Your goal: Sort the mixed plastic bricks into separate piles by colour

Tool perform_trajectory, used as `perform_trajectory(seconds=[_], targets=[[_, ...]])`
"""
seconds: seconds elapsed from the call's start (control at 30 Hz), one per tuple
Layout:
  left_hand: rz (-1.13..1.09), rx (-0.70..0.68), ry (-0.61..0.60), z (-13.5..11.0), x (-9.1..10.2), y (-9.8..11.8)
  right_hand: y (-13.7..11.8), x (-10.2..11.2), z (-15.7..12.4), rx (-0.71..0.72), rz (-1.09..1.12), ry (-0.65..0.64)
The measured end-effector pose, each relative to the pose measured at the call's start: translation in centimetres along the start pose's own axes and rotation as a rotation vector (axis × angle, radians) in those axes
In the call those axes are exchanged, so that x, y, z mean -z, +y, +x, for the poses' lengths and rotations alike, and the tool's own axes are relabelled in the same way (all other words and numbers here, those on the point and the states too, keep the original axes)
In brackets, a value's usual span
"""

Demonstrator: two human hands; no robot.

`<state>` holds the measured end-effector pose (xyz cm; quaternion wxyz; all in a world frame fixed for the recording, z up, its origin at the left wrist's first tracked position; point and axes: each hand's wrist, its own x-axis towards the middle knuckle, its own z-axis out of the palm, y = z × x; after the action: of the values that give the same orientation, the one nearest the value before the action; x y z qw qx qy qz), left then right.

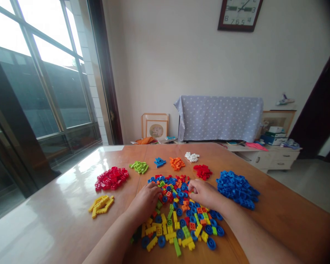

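A mixed pile of toy building bricks [170, 234] in yellow, green, red, orange and blue spreads across the wooden table in front of me. Round blue pieces [211, 243] lie scattered among them. My left hand [147, 201] rests over the pile's left side, fingers bent down and together among the bricks. On the far right side of the pile, my right hand [202, 192] has its fingers curled in, with thumb and forefinger close together. Whatever either hand's fingertips hold is hidden or too small to make out.
Sorted heaps ring the pile: yellow bricks [101, 206], dark pink bricks [112, 178], lime bricks [139, 167], light-blue bricks [160, 162], orange bricks [177, 163], white bricks [191, 157], red bricks [202, 171] and a large blue heap [237, 189]. A cloth-covered object [221, 119] stands beyond the table [63, 216].
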<state>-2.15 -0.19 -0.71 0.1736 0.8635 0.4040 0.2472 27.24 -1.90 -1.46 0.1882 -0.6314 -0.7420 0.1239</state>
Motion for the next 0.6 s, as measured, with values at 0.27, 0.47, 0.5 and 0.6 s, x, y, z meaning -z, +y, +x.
perform_trajectory(seconds=[0.27, 0.47, 0.5, 0.6], targets=[[0.025, 0.005, 0.001, 0.0, 0.0, 0.1, 1.0, 0.5, 0.0, -0.032, 0.036, -0.001], [0.045, 0.005, -0.012, 0.0, 0.2, 0.3, 1.4, 0.2, 0.6, -0.073, 0.031, 0.072], [0.049, 0.007, -0.011, 0.0, 0.2, 0.4, 1.4, 0.1, 0.6, -0.073, 0.031, 0.071], [0.055, 0.004, -0.004, 0.0, 0.3, 0.5, 1.1, -0.3, 0.8, -0.060, 0.037, 0.067]])
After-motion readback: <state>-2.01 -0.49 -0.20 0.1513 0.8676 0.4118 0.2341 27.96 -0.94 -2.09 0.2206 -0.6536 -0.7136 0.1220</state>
